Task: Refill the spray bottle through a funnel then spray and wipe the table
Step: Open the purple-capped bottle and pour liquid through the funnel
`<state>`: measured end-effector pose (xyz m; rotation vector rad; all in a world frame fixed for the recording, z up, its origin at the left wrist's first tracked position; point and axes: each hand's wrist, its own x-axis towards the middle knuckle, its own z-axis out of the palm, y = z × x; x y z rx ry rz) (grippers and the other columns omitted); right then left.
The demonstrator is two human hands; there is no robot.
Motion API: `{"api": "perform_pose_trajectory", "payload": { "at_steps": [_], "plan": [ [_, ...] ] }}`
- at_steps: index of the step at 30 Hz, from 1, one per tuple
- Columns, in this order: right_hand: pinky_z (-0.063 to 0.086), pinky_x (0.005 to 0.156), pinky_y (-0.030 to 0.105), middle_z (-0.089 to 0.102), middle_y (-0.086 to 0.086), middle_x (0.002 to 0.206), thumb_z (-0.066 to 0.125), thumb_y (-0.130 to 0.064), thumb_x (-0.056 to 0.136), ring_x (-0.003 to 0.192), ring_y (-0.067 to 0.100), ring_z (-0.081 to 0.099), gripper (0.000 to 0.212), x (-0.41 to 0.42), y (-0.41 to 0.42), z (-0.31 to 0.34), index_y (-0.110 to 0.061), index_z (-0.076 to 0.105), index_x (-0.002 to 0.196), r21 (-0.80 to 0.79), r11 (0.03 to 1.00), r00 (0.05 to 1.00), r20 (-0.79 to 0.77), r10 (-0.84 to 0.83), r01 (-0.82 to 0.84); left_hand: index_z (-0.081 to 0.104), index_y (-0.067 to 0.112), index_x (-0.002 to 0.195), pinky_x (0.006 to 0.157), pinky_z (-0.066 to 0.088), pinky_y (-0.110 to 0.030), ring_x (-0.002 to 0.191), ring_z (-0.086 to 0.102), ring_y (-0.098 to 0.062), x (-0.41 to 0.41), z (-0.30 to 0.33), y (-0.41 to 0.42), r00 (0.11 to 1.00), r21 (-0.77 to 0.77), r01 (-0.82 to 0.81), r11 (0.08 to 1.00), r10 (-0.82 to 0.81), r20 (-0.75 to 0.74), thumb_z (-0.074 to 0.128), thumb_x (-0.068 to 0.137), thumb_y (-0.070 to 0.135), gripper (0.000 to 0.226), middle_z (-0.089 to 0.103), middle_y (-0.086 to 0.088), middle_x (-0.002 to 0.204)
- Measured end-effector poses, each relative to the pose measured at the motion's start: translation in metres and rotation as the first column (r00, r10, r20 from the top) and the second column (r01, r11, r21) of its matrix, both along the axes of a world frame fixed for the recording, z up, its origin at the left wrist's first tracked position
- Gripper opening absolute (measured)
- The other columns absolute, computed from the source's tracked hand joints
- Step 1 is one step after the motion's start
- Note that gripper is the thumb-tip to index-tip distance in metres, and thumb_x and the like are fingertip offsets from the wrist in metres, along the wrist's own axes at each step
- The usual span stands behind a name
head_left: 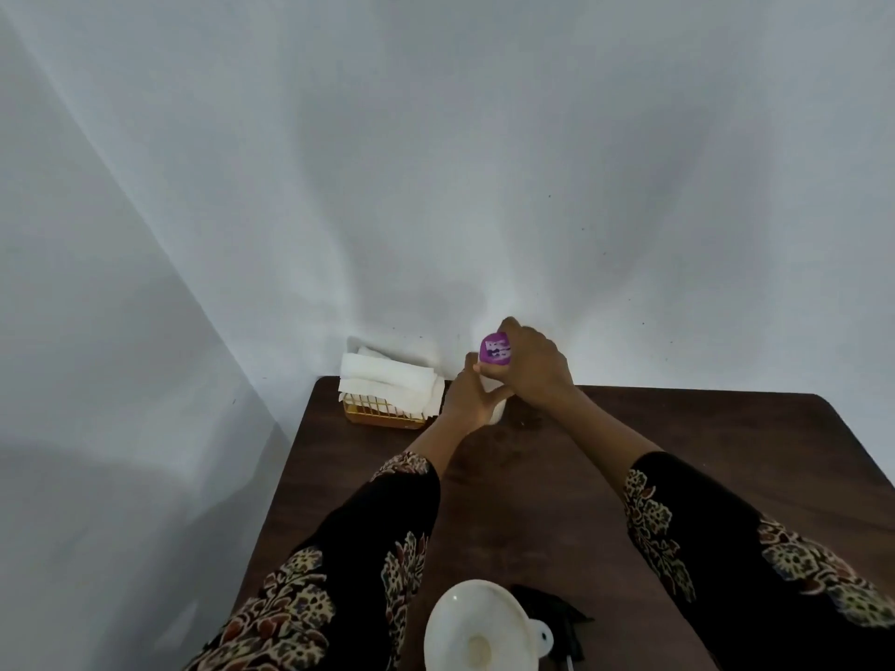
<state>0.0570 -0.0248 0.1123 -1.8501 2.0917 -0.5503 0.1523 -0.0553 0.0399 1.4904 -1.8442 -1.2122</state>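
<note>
At the far edge of the dark wooden table (678,477), both hands meet around a white refill bottle (498,409) with a purple cap (495,351). My left hand (467,397) is wrapped around the bottle's body. My right hand (532,368) grips the purple cap from the right and above. Most of the bottle is hidden behind the hands. Close to me at the bottom edge, a white funnel (477,627) stands upright; what it sits in is out of view. A black spray head (557,617) lies on the table just right of the funnel.
A gold wire basket (382,413) with folded white paper towels (387,382) stands at the table's far left corner. White walls close in behind and to the left. The table's left edge runs diagonally toward me.
</note>
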Motion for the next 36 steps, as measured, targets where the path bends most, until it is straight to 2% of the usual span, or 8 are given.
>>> {"api": "perform_pose_trajectory", "payload": {
  "at_steps": [9, 19, 22, 25, 27, 30, 34, 36],
  "plan": [
    [0.046, 0.078, 0.027, 0.061, 0.004, 0.116, 0.067, -0.051, 0.077, 0.098, 0.018, 0.056, 0.058, 0.021, 0.068, 0.050, -0.014, 0.050, 0.119, 0.087, 0.988, 0.988, -0.074, 0.137, -0.130, 0.050, 0.015, 0.124, 0.090, 0.053, -0.028, 0.108, 0.063, -0.021, 0.048, 0.025, 0.086, 0.997, -0.159, 0.005, 0.987, -0.017, -0.071, 0.074, 0.077, 0.041, 0.059, 0.064, -0.003, 0.122],
    [0.037, 0.062, 0.026, 0.045, -0.004, 0.064, 0.061, -0.056, 0.080, 0.063, 0.018, 0.050, 0.047, 0.073, 0.111, 0.138, -0.015, 0.041, 0.067, 0.075, 0.986, 0.927, -0.338, 0.164, -0.147, 0.051, 0.021, 0.126, 0.084, 0.054, -0.025, 0.095, 0.065, -0.017, 0.095, 0.093, 0.128, 1.000, -0.370, 0.003, 0.929, -0.010, -0.016, 0.077, 0.073, 0.043, 0.063, 0.068, -0.002, 0.116],
    [0.035, 0.051, 0.021, 0.047, -0.004, 0.062, 0.063, -0.049, 0.080, 0.052, 0.015, 0.048, 0.043, 0.081, 0.116, 0.149, -0.017, 0.041, 0.064, 0.094, 0.982, 0.929, -0.319, 0.188, -0.166, 0.050, 0.025, 0.128, 0.083, 0.051, -0.022, 0.095, 0.065, -0.016, 0.100, 0.106, 0.134, 0.999, -0.388, 0.011, 0.922, -0.030, -0.043, 0.078, 0.073, 0.038, 0.063, 0.068, 0.000, 0.114],
    [0.043, 0.053, 0.023, 0.061, 0.002, 0.071, 0.068, -0.041, 0.079, 0.054, 0.016, 0.056, 0.036, 0.084, 0.124, 0.164, -0.010, 0.058, 0.092, 0.207, 0.951, 0.909, -0.303, 0.285, -0.230, 0.054, 0.018, 0.123, 0.085, 0.052, -0.025, 0.099, 0.065, -0.019, 0.103, 0.110, 0.140, 0.998, -0.385, 0.029, 0.922, -0.047, -0.039, 0.078, 0.074, 0.036, 0.058, 0.067, -0.005, 0.118],
    [0.048, 0.058, 0.023, 0.064, 0.008, 0.097, 0.073, -0.025, 0.078, 0.073, 0.023, 0.065, 0.038, 0.083, 0.127, 0.175, -0.010, 0.059, 0.110, 0.327, 0.897, 0.879, -0.272, 0.391, -0.297, 0.054, 0.014, 0.123, 0.088, 0.053, -0.027, 0.101, 0.065, -0.021, 0.102, 0.110, 0.142, 0.997, -0.380, 0.058, 0.923, -0.073, -0.026, 0.077, 0.075, 0.036, 0.058, 0.066, -0.007, 0.120],
    [0.053, 0.070, 0.031, 0.063, 0.009, 0.112, 0.076, -0.008, 0.074, 0.101, 0.030, 0.063, 0.028, 0.081, 0.128, 0.186, -0.012, 0.066, 0.100, 0.413, 0.787, 0.827, -0.126, 0.549, -0.459, 0.055, 0.012, 0.119, 0.085, 0.053, -0.026, 0.099, 0.066, -0.021, 0.103, 0.112, 0.145, 0.997, -0.393, 0.053, 0.918, -0.072, -0.033, 0.076, 0.075, 0.037, 0.054, 0.067, -0.005, 0.115],
    [0.055, 0.079, 0.032, 0.070, 0.009, 0.100, 0.067, -0.030, 0.085, 0.095, 0.023, 0.066, 0.026, 0.079, 0.139, 0.197, -0.004, 0.069, 0.089, 0.175, 0.813, 0.828, 0.204, 0.522, -0.555, 0.052, 0.014, 0.124, 0.085, 0.054, -0.026, 0.098, 0.065, -0.019, 0.104, 0.117, 0.149, 0.994, -0.409, 0.059, 0.910, -0.090, -0.057, 0.077, 0.075, 0.037, 0.059, 0.066, -0.004, 0.117],
    [0.051, 0.076, 0.029, 0.068, 0.007, 0.100, 0.050, -0.047, 0.092, 0.091, 0.021, 0.063, 0.047, 0.081, 0.139, 0.197, -0.003, 0.066, 0.096, 0.125, 0.882, 0.890, 0.035, 0.454, -0.455, 0.050, 0.016, 0.128, 0.087, 0.051, -0.026, 0.102, 0.063, -0.019, 0.105, 0.118, 0.148, 0.994, -0.402, 0.072, 0.913, -0.098, -0.043, 0.075, 0.076, 0.037, 0.061, 0.064, -0.005, 0.124]
  ]
}}
